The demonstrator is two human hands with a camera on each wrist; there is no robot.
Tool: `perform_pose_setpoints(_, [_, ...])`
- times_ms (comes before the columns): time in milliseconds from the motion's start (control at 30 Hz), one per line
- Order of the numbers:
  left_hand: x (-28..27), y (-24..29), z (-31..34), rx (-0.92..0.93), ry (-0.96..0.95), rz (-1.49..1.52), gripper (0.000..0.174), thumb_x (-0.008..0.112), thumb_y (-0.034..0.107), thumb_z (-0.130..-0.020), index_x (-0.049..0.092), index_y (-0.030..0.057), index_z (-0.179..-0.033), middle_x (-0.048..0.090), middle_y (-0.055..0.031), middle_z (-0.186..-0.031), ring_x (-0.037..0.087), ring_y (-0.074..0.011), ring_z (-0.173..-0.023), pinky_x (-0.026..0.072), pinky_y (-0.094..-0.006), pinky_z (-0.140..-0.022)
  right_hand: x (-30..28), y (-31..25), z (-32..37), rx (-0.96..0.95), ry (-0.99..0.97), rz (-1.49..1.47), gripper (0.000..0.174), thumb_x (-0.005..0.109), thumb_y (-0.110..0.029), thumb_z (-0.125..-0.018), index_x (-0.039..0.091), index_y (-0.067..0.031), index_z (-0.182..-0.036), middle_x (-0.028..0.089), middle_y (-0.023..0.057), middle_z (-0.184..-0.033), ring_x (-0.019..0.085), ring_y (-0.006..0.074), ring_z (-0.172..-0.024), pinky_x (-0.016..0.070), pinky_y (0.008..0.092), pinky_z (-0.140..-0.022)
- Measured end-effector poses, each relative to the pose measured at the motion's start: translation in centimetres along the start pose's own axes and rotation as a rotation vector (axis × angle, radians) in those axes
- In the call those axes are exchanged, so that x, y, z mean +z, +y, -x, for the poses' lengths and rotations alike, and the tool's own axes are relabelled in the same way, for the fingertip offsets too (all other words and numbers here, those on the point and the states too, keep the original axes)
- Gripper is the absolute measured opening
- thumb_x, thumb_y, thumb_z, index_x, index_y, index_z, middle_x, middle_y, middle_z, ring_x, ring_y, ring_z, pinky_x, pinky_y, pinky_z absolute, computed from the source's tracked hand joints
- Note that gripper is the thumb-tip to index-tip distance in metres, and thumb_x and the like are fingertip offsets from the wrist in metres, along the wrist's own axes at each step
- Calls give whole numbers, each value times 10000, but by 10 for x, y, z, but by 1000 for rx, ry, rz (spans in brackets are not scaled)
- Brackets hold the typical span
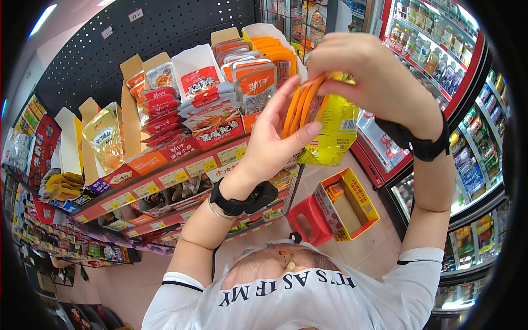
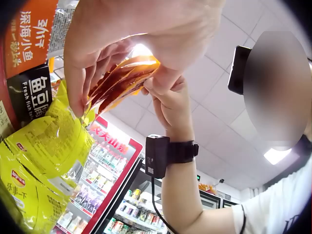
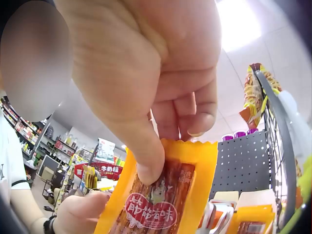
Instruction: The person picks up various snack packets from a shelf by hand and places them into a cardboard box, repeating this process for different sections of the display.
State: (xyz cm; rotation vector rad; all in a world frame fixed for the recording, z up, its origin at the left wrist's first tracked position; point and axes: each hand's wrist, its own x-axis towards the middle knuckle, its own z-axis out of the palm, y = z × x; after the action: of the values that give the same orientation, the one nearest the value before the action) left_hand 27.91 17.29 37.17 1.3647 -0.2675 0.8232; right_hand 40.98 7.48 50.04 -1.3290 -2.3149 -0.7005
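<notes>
Several orange snack packets (image 1: pixel 306 105) stand fanned in a small stack between the two hands, in front of the shelf. My left hand (image 1: pixel 278 135) holds the stack from below, thumb on the near side and fingers on the far side. From above, my right hand (image 1: pixel 352 69) pinches the packets' upper edge. In the right wrist view, the right thumb (image 3: pixel 148 163) presses on the front of an orange packet (image 3: pixel 161 195) with reddish-brown strips showing through its window. The left wrist view shows the stack's edges (image 2: pixel 126 80) spread apart under the left hand (image 2: pixel 141 34).
An open box of matching orange packets (image 1: pixel 280 58) stands at the shelf's right end, beside boxes of other snacks (image 1: pixel 256 82). Yellow-green bags (image 1: pixel 335 132) hang just behind the hands. Drink fridges (image 1: pixel 434 49) line the right. A red stool (image 1: pixel 311 220) and a carton (image 1: pixel 360 206) sit below.
</notes>
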Motion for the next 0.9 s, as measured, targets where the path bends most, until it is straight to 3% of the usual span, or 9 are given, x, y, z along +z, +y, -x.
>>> perform_pose_setpoints(33, [-2,0,1,1,-2,-1,652,630,156,-847,268,-13,-1362,426,-114,-1287,428,-174,-1181,359,-310,-986,5,-2,-1,-17,-38,-7,190,678,3,-660,558,-12,-807,565,102,-759,567,276,-730,462,343,-641])
perform_pose_setpoints(100, [-10,-2,5,-195,-55,-45,443,569,165,-893,406,-1,-1270,507,-58,-1177,477,-126,-1074,401,-290,-925,14,-4,-2,-6,-48,-44,167,676,-30,-679,562,-23,-800,567,107,-758,560,287,-728,459,364,-642])
perform_pose_setpoints(133, [-12,-7,8,-165,-35,-85,299,506,173,-931,480,12,-1182,548,-17,-1077,494,-91,-989,418,-279,-882,18,-4,-3,23,-89,-50,154,674,-55,-696,573,-26,-808,572,111,-753,564,290,-724,461,365,-645])
perform_pose_setpoints(233, [-14,-11,15,-238,27,-71,311,491,182,-939,468,2,-1193,551,-35,-1097,505,-94,-989,429,-279,-872,22,3,-11,120,-182,-111,136,623,-120,-785,605,-14,-869,609,136,-780,587,304,-729,471,364,-665])
perform_pose_setpoints(300, [-15,-14,20,-229,61,-73,308,479,183,-944,467,-1,-1190,553,-40,-1102,515,-98,-984,436,-281,-867,30,17,-20,368,-113,-227,174,572,-136,-832,609,4,-928,629,158,-823,606,308,-755,478,361,-682])
perform_pose_setpoints(333, [-16,-16,22,-219,100,-71,305,467,185,-949,467,-5,-1188,556,-45,-1108,524,-103,-979,443,-284,-861,38,29,-22,343,-14,-182,180,528,-116,-854,604,14,-953,634,169,-869,613,309,-784,483,363,-692])
perform_pose_setpoints(467, [-18,-18,33,-234,138,-60,316,460,190,-952,460,-12,-1195,558,-56,-1120,538,-113,-978,454,-289,-855,77,66,-30,388,-69,33,183,503,-32,-832,604,14,-978,632,185,-906,614,322,-830,482,368,-717])
perform_pose_setpoints(533, [-18,-15,37,-233,162,-50,315,468,192,-950,461,-12,-1190,560,-55,-1110,541,-116,-977,453,-291,-860,83,68,-35,455,-339,118,240,482,55,-784,591,18,-994,620,204,-936,605,343,-876,479,376,-740])
perform_pose_setpoints(900, [-33,-18,51,-227,219,-109,306,484,186,-945,465,-9,-1179,560,-51,-1102,534,-113,-978,439,-287,-871,101,74,-41,484,-297,157,255,531,65,-723,560,11,-971,614,200,-873,605,366,-836,481,406,-701])
